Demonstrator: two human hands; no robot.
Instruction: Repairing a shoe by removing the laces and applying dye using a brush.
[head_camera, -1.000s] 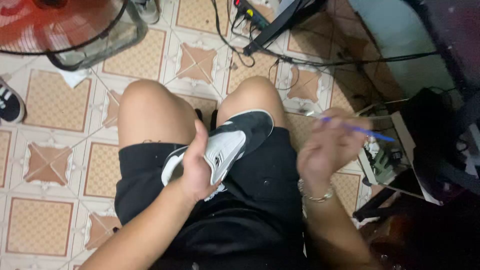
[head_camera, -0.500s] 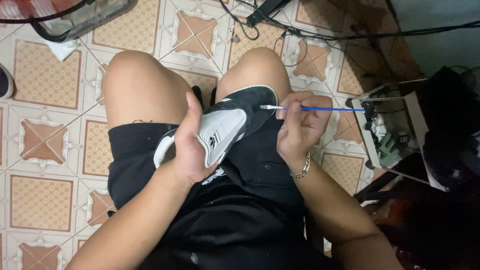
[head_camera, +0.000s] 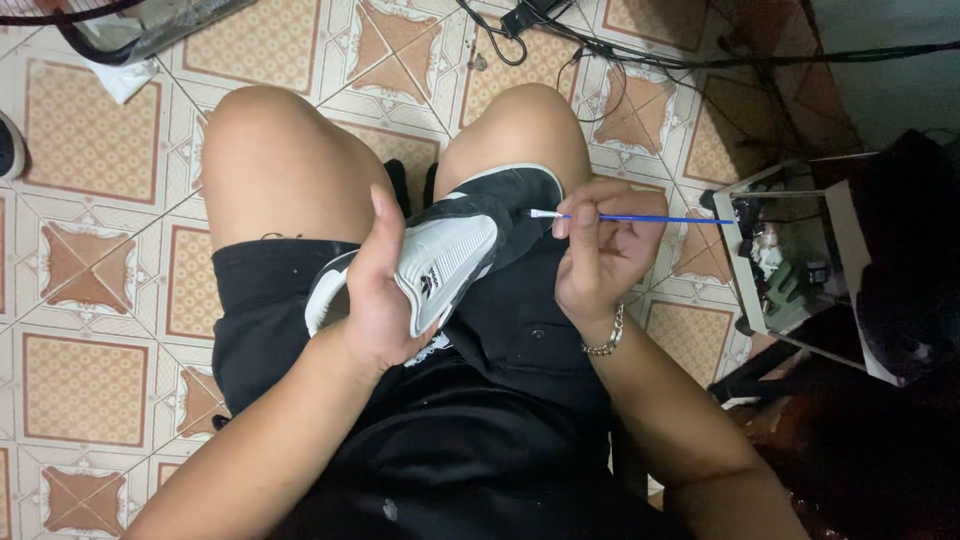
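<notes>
Sitting over a tiled floor (head_camera: 90, 140), knees bare, black shorts (head_camera: 500, 400) on the lap.

Left hand (head_camera: 385, 290) wrapped around a black and white shoe (head_camera: 450, 250), fingers (head_camera: 375, 215) curled over its top edge and gripping it tight. Shoe resting on the lap between the two legs, white ridged sole turned up toward the camera, toe end pointing to the right knee.

Right hand (head_camera: 600, 250) pinching a thin blue paintbrush (head_camera: 640, 218), fingers closed on the handle near its front end. Brush lying almost flat, long blue handle sticking out to the right, white tip touching the black edge of the shoe or just beside it; too small to tell which. Silver bracelet (head_camera: 603, 340) around the right wrist.

Off to the right, a small white shelf (head_camera: 790, 250) with little things on it. Black cables (head_camera: 620, 50) running across the floor near the top. Bit of a fan (head_camera: 130, 25) at the top left corner.
</notes>
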